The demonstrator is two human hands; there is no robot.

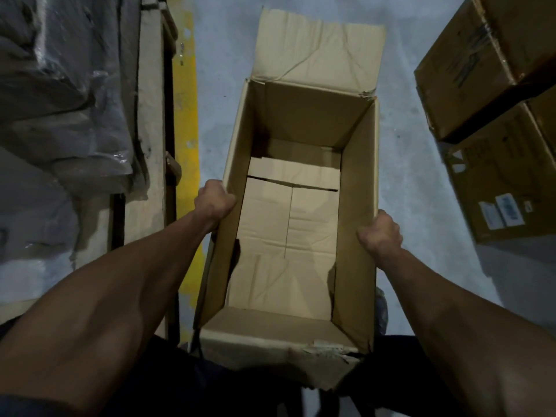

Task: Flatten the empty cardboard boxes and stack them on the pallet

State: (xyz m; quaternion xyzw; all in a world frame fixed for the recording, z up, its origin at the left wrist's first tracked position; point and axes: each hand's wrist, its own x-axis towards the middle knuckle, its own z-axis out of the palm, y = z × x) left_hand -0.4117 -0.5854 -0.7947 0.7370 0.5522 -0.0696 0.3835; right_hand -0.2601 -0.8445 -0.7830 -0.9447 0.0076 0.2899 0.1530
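Grey concrete floor [403, 176] lies under an open, empty cardboard box [288, 236] held upright. Left hand [214, 203] and right hand [379, 234] each clench a long side wall. It looks light, creased and probably floppy; grip near corners.

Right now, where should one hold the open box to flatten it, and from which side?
Hold the box by the top rims of its two long walls, coming from above on each side, as the left hand and right hand do. It stands open and empty, so these rims are free.
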